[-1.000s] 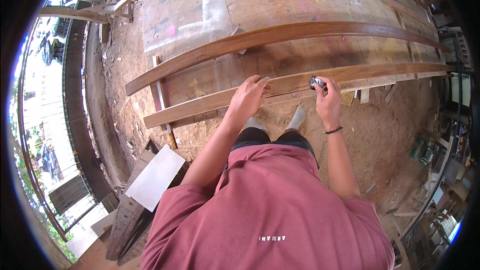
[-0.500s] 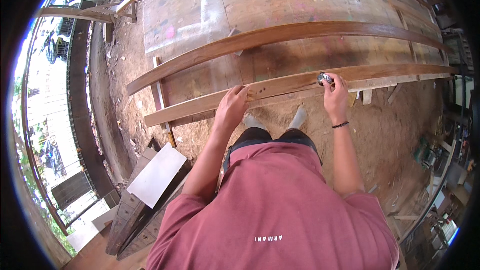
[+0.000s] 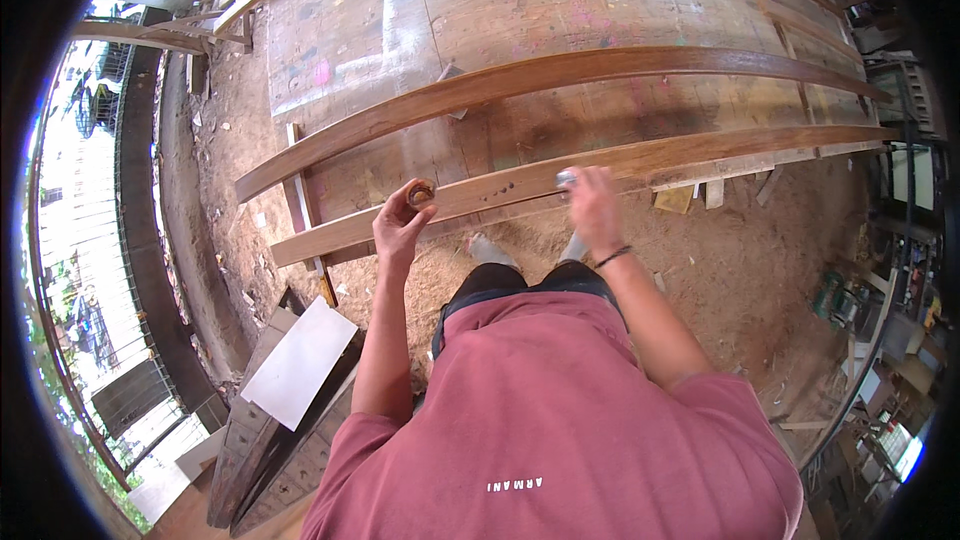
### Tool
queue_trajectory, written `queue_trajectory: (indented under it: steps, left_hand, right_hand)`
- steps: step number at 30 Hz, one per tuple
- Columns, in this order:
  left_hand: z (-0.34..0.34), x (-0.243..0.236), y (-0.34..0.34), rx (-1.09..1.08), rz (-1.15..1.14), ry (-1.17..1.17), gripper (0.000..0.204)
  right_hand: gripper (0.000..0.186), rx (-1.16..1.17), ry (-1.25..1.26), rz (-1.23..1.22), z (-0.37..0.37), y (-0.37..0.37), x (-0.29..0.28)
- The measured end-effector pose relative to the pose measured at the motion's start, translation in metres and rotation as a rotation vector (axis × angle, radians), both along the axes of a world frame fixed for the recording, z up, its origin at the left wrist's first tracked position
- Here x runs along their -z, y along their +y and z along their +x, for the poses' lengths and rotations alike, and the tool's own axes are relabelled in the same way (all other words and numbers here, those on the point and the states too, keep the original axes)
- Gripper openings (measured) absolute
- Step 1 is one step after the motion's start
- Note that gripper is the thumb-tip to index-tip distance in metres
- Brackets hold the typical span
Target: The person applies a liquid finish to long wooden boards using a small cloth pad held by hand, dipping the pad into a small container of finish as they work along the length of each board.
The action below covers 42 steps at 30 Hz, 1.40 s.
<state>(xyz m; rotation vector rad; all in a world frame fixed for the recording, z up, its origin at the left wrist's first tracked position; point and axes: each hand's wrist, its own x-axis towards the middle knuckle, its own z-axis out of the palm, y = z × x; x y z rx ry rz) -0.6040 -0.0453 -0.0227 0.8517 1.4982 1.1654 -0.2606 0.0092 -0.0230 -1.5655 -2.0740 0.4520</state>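
My left hand (image 3: 398, 225) is closed on a small round brownish object (image 3: 421, 194), held at the near wooden plank (image 3: 350, 226), left of several small dark spots (image 3: 497, 191) on its surface. My right hand (image 3: 597, 210), blurred by motion, is closed around a small silvery object (image 3: 566, 180) over the same plank, right of the spots. A second brown plank (image 3: 560, 68) runs behind, roughly parallel. At the left, both planks rest on a short crosspiece (image 3: 294, 200).
A stained plywood surface (image 3: 350, 20) extends beyond the planks. A white board (image 3: 298, 362) lies on dark timbers at lower left. Wooden rails (image 3: 780, 15) lie at upper right, cluttered offcuts (image 3: 880, 340) at right. Sawdust covers the ground (image 3: 700, 270) around my socked feet.
My left hand has moved left and turned up, now showing a round object in its fingers. My right hand has swung down and left along the plank with the silvery object.
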Motion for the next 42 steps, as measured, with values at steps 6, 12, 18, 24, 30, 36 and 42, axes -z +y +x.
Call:
queue_trajectory:
  steps: [6, 12, 18, 24, 30, 36, 42]
  left_hand:
    - [-0.015, -0.002, -0.007, -0.067, -0.017, -0.126, 0.054]
    - [-0.027, -0.008, -0.01, -0.047, 0.0, -0.167, 0.054]
    - [-0.033, -0.006, -0.008, 0.01, -0.02, -0.183, 0.054]
    - [-0.032, -0.004, -0.004, 0.013, 0.028, -0.227, 0.054]
    - [-0.033, -0.018, -0.002, 0.033, 0.043, -0.242, 0.053]
    - [-0.037, -0.013, -0.004, 0.063, 0.028, -0.273, 0.055]
    - [-0.022, 0.0, -0.002, 0.102, 0.05, -0.358, 0.059]
  right_hand:
    - [0.021, -0.272, 0.158, -0.026, -0.084, -0.03, -0.008]
    - [0.021, 0.396, -0.126, 0.077, 0.066, 0.01, -0.021]
    - [0.022, 0.244, -0.084, 0.015, 0.029, -0.001, 0.002]
    - [0.02, 0.024, 0.124, 0.075, -0.076, -0.024, -0.011]
    - [0.019, 0.541, -0.131, 0.099, 0.071, 0.021, -0.011]
    - [0.021, 0.248, -0.057, 0.143, -0.007, -0.009, 0.005]
    - [0.02, 0.072, 0.048, 0.062, -0.066, -0.027, -0.003]
